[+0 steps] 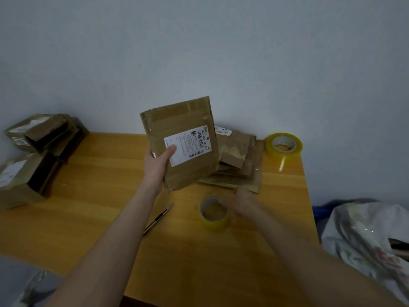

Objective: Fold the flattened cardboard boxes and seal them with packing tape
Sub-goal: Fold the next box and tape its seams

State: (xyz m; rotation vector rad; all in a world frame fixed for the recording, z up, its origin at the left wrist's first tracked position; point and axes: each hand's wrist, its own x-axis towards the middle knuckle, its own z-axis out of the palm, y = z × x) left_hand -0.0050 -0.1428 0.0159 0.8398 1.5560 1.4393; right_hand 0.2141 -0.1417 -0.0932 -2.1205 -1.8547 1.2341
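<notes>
Nearest the camera, the utility knife (158, 218) and the smaller tape roll (213, 212) lie on the desk (99, 196). The right hand (244, 203) hovers just beside that roll. It looks empty, but motion blur hides its fingers, so their state cannot be told.

Beyond and higher, the left hand (158, 165) holds 1 flattened box (183, 129) clear of the desk, tilted and gripped at its lower left edge. The thumb presses on the shipping label (188, 145); the other fingers are hidden behind the panel.

Behind it lies the stack of flattened boxes (241, 165). The larger tape roll (283, 145) sits at the far right edge and the folded boxes (37, 138) at the far left.

Handling: the box appears light and thin, stiff across its panels but likely to hinge at the creases. Old tape strips on its face may be slick. Recommended hold: 2 hands on opposite side edges, away from the flaps, pushing inward to open the sleeve.
</notes>
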